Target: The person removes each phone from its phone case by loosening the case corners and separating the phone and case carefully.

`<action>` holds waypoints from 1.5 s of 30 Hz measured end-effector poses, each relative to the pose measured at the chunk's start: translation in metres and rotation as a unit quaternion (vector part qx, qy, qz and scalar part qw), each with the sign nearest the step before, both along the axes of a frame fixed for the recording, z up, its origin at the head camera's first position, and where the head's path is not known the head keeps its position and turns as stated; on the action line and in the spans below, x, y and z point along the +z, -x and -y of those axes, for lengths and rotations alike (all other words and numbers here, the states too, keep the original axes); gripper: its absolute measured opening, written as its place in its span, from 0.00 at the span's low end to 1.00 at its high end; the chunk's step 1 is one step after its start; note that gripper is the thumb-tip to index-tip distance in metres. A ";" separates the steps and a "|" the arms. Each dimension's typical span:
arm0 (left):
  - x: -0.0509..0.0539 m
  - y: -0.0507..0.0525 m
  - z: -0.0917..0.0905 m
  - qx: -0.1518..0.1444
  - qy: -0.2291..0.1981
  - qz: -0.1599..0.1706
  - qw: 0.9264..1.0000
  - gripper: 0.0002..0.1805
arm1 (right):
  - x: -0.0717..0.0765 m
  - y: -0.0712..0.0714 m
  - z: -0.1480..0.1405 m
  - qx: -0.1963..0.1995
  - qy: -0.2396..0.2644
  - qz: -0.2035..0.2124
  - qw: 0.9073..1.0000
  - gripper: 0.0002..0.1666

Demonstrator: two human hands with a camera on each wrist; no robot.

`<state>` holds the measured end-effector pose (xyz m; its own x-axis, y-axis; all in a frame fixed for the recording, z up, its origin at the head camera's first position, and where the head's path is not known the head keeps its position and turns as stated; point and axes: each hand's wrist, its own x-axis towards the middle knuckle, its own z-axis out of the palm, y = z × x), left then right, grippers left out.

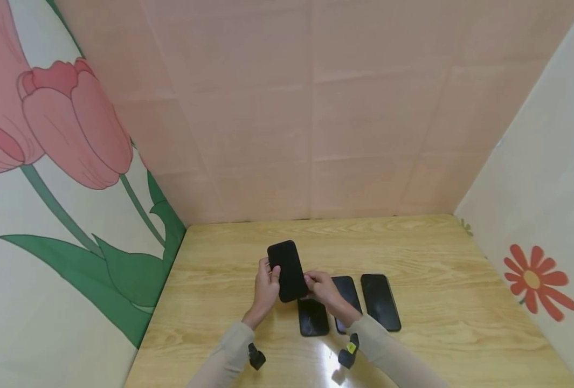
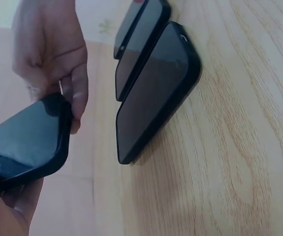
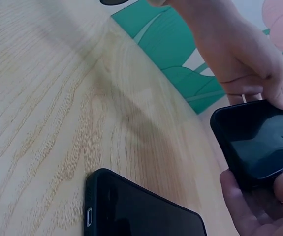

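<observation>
A black smartphone [image 1: 287, 269] is held raised and tilted above the table, its dark glossy screen facing up. My left hand [image 1: 266, 288] grips it along its left side, thumb over the front edge. At the lower right corner, my right hand [image 1: 322, 287] pinches the phone's edge; the thumb and fingers there show in the right wrist view beside the phone [image 3: 262, 140]. Below the hands lies a second black phone [image 1: 313, 319], partly covered by the raised one. To its right is another phone [image 1: 347, 293], partly behind my right forearm, then one more phone [image 1: 381, 302].
The phones lie side by side on a light wood-grain table [image 1: 219, 253]. A pinkish covering [image 1: 311, 134] hangs behind it. Flower-printed walls [image 1: 63, 215] flank the left and right. Small dark devices [image 1: 256, 357] sit at both wrists.
</observation>
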<state>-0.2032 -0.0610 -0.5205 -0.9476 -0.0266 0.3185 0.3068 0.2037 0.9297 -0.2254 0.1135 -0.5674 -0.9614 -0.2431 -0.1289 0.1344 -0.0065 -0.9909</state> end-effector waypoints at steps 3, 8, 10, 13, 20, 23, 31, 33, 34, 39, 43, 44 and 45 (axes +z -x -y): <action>-0.001 0.000 0.001 -0.003 0.004 -0.008 1.000 0.11 | -0.001 0.000 -0.001 0.010 0.001 0.001 1.000 0.14; -0.002 -0.002 0.001 -0.001 0.008 -0.011 1.000 0.11 | -0.003 -0.001 -0.003 0.036 0.000 -0.013 0.999 0.15; -0.001 -0.002 0.002 -0.001 0.008 -0.007 1.000 0.11 | -0.004 0.000 -0.004 0.044 -0.007 -0.022 0.999 0.15; 0.000 -0.003 0.002 -0.003 0.009 -0.001 1.000 0.11 | -0.004 0.001 -0.005 0.051 -0.020 -0.030 0.998 0.15; 0.003 -0.005 0.004 -0.011 0.013 0.006 1.000 0.13 | 0.002 -0.002 -0.003 0.015 -0.071 -0.051 0.996 0.13; 0.003 -0.005 0.005 -0.013 0.008 0.008 1.000 0.13 | 0.007 -0.005 0.000 -0.036 -0.090 -0.067 0.993 0.11; 0.001 -0.005 0.004 -0.007 0.010 -0.005 1.000 0.12 | 0.015 -0.007 0.007 -0.108 -0.107 -0.107 0.983 0.05; -0.001 -0.005 0.003 -0.003 0.014 -0.013 1.000 0.12 | 0.015 -0.007 0.008 -0.102 -0.105 -0.113 0.983 0.05; -0.001 -0.006 0.003 -0.001 0.016 -0.016 1.000 0.12 | 0.014 -0.007 0.008 -0.100 -0.102 -0.114 0.983 0.05; -0.003 -0.007 0.000 0.002 0.020 -0.018 1.000 0.12 | 0.011 -0.008 0.008 -0.100 -0.100 -0.111 0.984 0.06; -0.004 -0.008 -0.001 0.003 0.022 -0.012 1.000 0.11 | 0.010 -0.009 0.007 -0.095 -0.097 -0.103 0.985 0.06; -0.003 -0.008 -0.001 0.004 0.020 -0.009 1.000 0.11 | 0.011 -0.010 0.006 -0.095 -0.095 -0.104 0.985 0.06; -0.002 -0.007 -0.001 0.004 0.018 -0.003 1.000 0.11 | 0.012 -0.010 0.006 -0.094 -0.092 -0.104 0.986 0.06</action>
